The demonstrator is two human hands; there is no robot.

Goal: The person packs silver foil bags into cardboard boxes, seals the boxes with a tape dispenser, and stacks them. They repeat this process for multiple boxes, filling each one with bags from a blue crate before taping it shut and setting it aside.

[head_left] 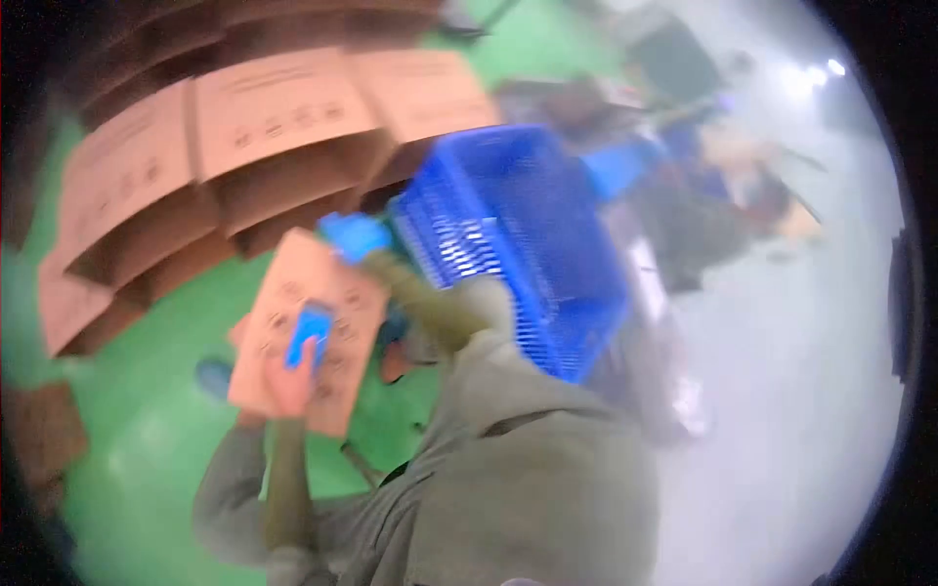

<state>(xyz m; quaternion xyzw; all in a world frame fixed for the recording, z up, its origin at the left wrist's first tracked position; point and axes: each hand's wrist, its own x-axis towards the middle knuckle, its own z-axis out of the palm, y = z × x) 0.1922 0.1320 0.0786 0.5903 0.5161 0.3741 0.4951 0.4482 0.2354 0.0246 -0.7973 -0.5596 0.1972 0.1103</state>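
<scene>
A brown cardboard box (327, 283) with dark printed marks is tilted in front of me. My left hand (288, 386) lies over its printed face, closed on a small blue object (311, 330) with the thumb on top; blur hides what kind it is. At the box's far corner is my right hand (357, 236), in a blue glove, touching or just above the edge. Its fingers are smeared by motion.
Rows of open cardboard boxes (283, 103) stand at the upper left on the green floor (147, 430). A big blue plastic basket (557, 244) is beside my right arm. Beyond it, a blurred person (694, 225) is near a grey surface.
</scene>
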